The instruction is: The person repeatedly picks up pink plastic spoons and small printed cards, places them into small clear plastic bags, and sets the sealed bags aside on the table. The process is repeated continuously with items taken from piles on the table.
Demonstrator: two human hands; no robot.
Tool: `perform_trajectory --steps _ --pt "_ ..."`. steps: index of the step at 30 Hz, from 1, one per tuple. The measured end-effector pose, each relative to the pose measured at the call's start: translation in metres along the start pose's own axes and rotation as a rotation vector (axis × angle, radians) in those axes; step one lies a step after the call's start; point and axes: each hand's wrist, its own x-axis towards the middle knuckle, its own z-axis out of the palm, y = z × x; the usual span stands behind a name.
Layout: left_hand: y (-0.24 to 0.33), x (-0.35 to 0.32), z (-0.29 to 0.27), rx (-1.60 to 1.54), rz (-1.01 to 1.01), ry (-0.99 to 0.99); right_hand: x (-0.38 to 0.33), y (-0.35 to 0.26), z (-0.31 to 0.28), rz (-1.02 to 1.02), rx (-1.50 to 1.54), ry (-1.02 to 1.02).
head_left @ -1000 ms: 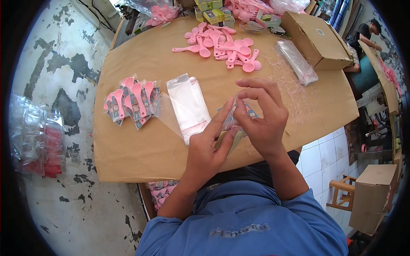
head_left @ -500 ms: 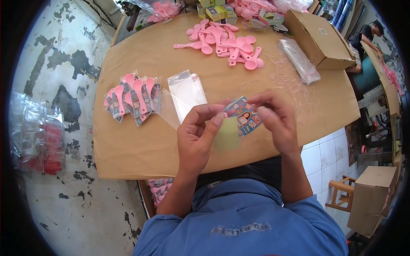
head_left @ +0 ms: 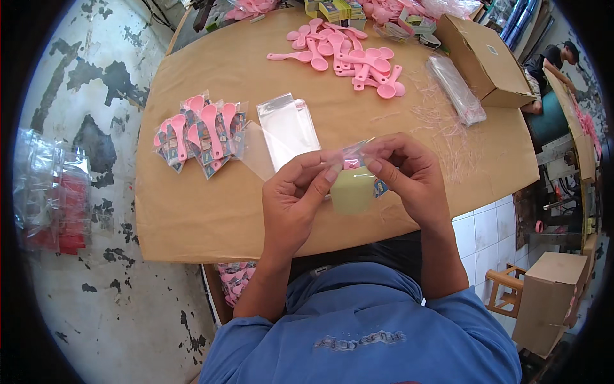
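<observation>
Over the near part of the table, my left hand [head_left: 295, 195] and my right hand [head_left: 412, 176] pinch the upper corners of a small clear plastic bag [head_left: 351, 154]. Below the fingers hangs a pale yellow-green card [head_left: 353, 194], seemingly inside the bag. A bit of pink shows near the bag's top, too covered to name. Part of a blue printed card [head_left: 380, 188] peeks out by my right fingers; the rest is hidden. Just beyond my left hand lies a stack of clear bags [head_left: 288, 131]. Left of it are packed pink spoons with blue cards [head_left: 208, 134].
Loose pink measuring spoons [head_left: 361, 61] are heaped at the far side. Farther right, a bundle of clear bags [head_left: 455, 89] lies beside a cardboard box [head_left: 489, 57]. Another person [head_left: 553, 61] sits at the far right. A wooden stool [head_left: 505, 291] stands on the floor.
My right hand, earlier apart with fingers spread near the printed card, has closed on the bag's other corner. The bag is now stretched between both hands, and the printed card is mostly covered.
</observation>
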Motion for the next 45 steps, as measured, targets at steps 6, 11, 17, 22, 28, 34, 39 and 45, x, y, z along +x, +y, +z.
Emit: perform_trajectory --steps 6,11,17,22,28,34,39,45 --pt "-0.007 -0.001 -0.009 0.011 0.129 -0.078 0.003 0.005 -0.015 -0.249 -0.121 -0.129" --pt "-0.008 -0.002 -0.010 -0.004 0.168 -0.120 0.003 -0.003 -0.021 -0.326 -0.256 -0.185" --pt "-0.011 -0.005 -0.006 -0.006 0.134 -0.105 -0.003 0.003 -0.019 -0.155 -0.229 -0.137" --pt "0.000 -0.008 0.015 -0.087 0.123 -0.084 -0.001 0.007 -0.012 -0.126 0.105 -0.086" --pt "-0.010 -0.013 -0.004 0.100 -0.004 -0.178 -0.004 -0.002 -0.003 -0.187 0.015 -0.027" --pt "0.024 -0.014 -0.023 0.157 0.299 0.042 -0.010 -0.001 -0.004 -0.102 -0.482 -0.037" --pt "0.065 0.018 -0.115 0.494 0.524 0.237 -0.013 0.006 -0.025 -0.143 -0.523 0.042" --pt "0.059 0.006 -0.154 0.770 0.352 0.522 -0.005 0.006 -0.028 -0.100 -0.836 0.228"
